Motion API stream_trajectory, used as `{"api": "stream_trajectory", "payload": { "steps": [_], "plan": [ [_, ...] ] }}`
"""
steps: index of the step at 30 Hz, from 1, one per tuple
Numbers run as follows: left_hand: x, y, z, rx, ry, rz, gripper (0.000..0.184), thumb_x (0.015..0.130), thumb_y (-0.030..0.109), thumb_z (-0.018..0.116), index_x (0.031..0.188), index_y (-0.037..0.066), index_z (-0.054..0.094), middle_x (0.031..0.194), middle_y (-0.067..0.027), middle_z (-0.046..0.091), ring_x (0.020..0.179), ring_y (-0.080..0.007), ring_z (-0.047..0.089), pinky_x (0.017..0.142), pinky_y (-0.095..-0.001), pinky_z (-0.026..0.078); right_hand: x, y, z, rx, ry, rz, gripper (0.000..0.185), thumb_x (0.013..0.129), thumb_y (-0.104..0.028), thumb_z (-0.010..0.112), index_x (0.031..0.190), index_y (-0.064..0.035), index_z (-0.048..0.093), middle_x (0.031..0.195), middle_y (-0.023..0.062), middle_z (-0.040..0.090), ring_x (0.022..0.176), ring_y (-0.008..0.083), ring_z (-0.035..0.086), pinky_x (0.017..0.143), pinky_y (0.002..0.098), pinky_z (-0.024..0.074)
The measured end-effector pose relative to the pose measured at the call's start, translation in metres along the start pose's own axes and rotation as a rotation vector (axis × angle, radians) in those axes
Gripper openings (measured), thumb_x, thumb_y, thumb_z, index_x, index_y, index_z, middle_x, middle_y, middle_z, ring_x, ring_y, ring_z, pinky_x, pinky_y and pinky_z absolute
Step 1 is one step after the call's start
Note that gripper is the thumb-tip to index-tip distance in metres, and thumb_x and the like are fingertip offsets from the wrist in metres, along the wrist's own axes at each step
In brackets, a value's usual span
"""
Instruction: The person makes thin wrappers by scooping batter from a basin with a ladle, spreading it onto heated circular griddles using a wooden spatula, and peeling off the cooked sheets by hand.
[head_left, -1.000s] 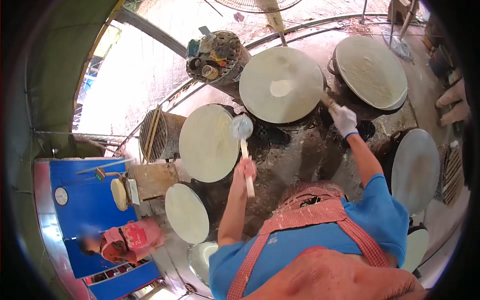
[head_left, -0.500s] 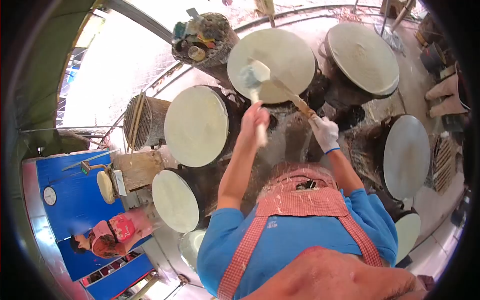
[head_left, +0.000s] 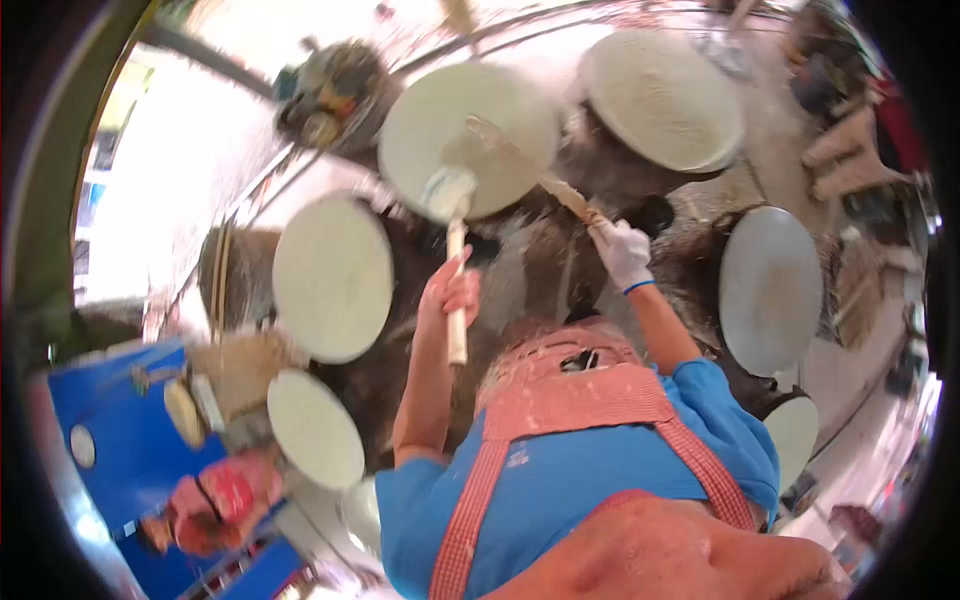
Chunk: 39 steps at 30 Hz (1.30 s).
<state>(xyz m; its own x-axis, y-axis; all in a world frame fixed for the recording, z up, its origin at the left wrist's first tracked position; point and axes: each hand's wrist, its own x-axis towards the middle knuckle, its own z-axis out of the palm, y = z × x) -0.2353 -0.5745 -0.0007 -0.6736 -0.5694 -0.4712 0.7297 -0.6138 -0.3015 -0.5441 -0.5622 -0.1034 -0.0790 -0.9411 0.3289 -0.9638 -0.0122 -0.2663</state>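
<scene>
My bare left hand (head_left: pixel 450 292) is closed round the pale handle of a batter-coated tool (head_left: pixel 448 193), whose whitish head is over the lower edge of the back round griddle (head_left: pixel 410 125). The exact kind of head is blurred. My right hand (head_left: pixel 622 252), in a white glove, grips the wrapped handle of a long flat spatula (head_left: pixel 560 190). The spatula's thin blade reaches up across the same griddle. A pale layer covers this griddle's surface.
Other round griddles with pale surfaces stand around me: left (head_left: pixel 333 278), lower left (head_left: pixel 316 428), upper right (head_left: pixel 662 100). A greyish one (head_left: pixel 770 290) stands at right. A cluttered drum (head_left: pixel 335 95) is at upper left. Another person (head_left: pixel 225 500) in pink is at lower left.
The view has shifted, so the griddles appear further left. My left hand and its tool have come lower, away from the griddle's middle. The spatula stays over the griddle.
</scene>
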Motion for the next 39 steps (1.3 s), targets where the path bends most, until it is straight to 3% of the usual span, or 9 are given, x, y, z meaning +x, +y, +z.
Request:
{"api": "stream_trajectory", "payload": {
  "steps": [6,8,13,19,21,22,26,36,39],
  "plan": [
    [0.102,-0.023,0.042,0.183,0.104,-0.148,0.017,0.091,0.013,0.042,0.097,-0.002,0.045,0.058,0.0015,0.029,0.042,-0.0039,0.029,0.033,-0.0172,0.026,-0.001,0.097,-0.046,0.802,0.102,0.668,0.032,0.078,-0.022,0.062,0.106,-0.0071,0.061,0.1,0.0122,0.063,0.092,0.015,0.061,0.08,0.0235,0.0433],
    [0.162,-0.039,0.066,0.541,0.19,-0.126,0.027,0.086,0.015,0.051,0.07,0.01,0.031,0.053,0.0046,0.028,0.037,-0.0023,0.026,0.03,-0.0163,0.022,-0.004,0.116,-0.071,0.834,0.017,0.927,0.032,0.078,-0.022,0.061,0.107,-0.0073,0.061,0.081,0.0019,0.065,0.064,0.0091,0.056,0.06,0.0231,0.0444],
    [0.308,-0.085,0.12,0.649,0.121,-0.19,0.02,0.085,0.007,0.048,0.076,0.01,0.03,0.056,0.0024,0.03,0.04,-0.0045,0.029,0.031,-0.0176,0.024,-0.008,0.138,-0.077,0.954,0.114,1.164,0.034,0.077,-0.028,0.063,0.106,-0.0113,0.063,0.067,-0.0029,0.058,0.043,0.0059,0.041,0.037,0.0229,0.033],
    [0.431,-0.1,0.122,1.004,0.336,-0.113,0.019,0.079,0.003,0.045,0.083,0.013,0.03,0.056,0.0006,0.03,0.041,-0.009,0.031,0.033,-0.0242,0.027,0.021,0.127,-0.061,0.995,0.124,1.225,0.037,0.076,-0.03,0.061,0.108,-0.01,0.062,0.059,0.0017,0.056,0.039,0.009,0.043,0.036,0.0236,0.0331],
    [0.434,-0.098,0.117,1.089,0.363,-0.063,0.02,0.078,0.003,0.044,0.086,0.014,0.03,0.058,-0.0013,0.031,0.041,-0.0097,0.031,0.034,-0.024,0.026,0.035,0.114,-0.061,0.819,0.059,1.11,0.036,0.077,-0.029,0.059,0.108,-0.0095,0.061,0.061,0.0041,0.059,0.044,0.0107,0.05,0.04,0.0277,0.0382],
    [0.43,-0.095,0.114,1.113,0.356,-0.02,0.022,0.078,0.002,0.045,0.088,0.015,0.029,0.06,-0.0022,0.032,0.041,-0.0099,0.031,0.034,-0.0236,0.026,0.04,0.108,-0.042,0.615,0.391,0.682,0.03,0.078,-0.029,0.058,0.102,-0.0128,0.064,0.063,0.0104,0.062,0.05,0.0183,0.058,0.046,0.0346,0.0428],
    [0.419,-0.076,0.116,1.119,0.312,-0.007,0.025,0.079,0.001,0.044,0.091,0.016,0.029,0.064,-0.0036,0.033,0.041,-0.0099,0.03,0.034,-0.0235,0.027,0.029,0.11,-0.057,-0.008,0.071,0.727,0.024,0.079,-0.033,0.057,0.095,-0.016,0.065,0.067,0.0158,0.061,0.06,0.0343,0.058,0.055,0.0419,0.0457],
    [0.412,-0.051,0.121,0.871,0.285,-0.164,0.023,0.082,0.002,0.045,0.09,0.016,0.028,0.06,0.0002,0.03,0.041,-0.0077,0.028,0.033,-0.0211,0.026,0.049,0.091,-0.084,0.106,-0.211,0.981,0.032,0.078,-0.034,0.056,0.102,-0.0144,0.062,0.085,0.0189,0.06,0.082,0.0354,0.058,0.069,0.0415,0.0448],
    [0.406,-0.051,0.124,0.858,0.292,-0.165,0.018,0.083,0.005,0.044,0.086,0.014,0.029,0.057,0.0016,0.028,0.04,-0.0072,0.028,0.033,-0.0209,0.026,0.048,0.102,-0.06,0.345,0.071,0.911,0.031,0.078,-0.033,0.056,0.101,-0.0138,0.062,0.087,0.0187,0.06,0.083,0.035,0.058,0.07,0.0402,0.0449]
  ]
}}
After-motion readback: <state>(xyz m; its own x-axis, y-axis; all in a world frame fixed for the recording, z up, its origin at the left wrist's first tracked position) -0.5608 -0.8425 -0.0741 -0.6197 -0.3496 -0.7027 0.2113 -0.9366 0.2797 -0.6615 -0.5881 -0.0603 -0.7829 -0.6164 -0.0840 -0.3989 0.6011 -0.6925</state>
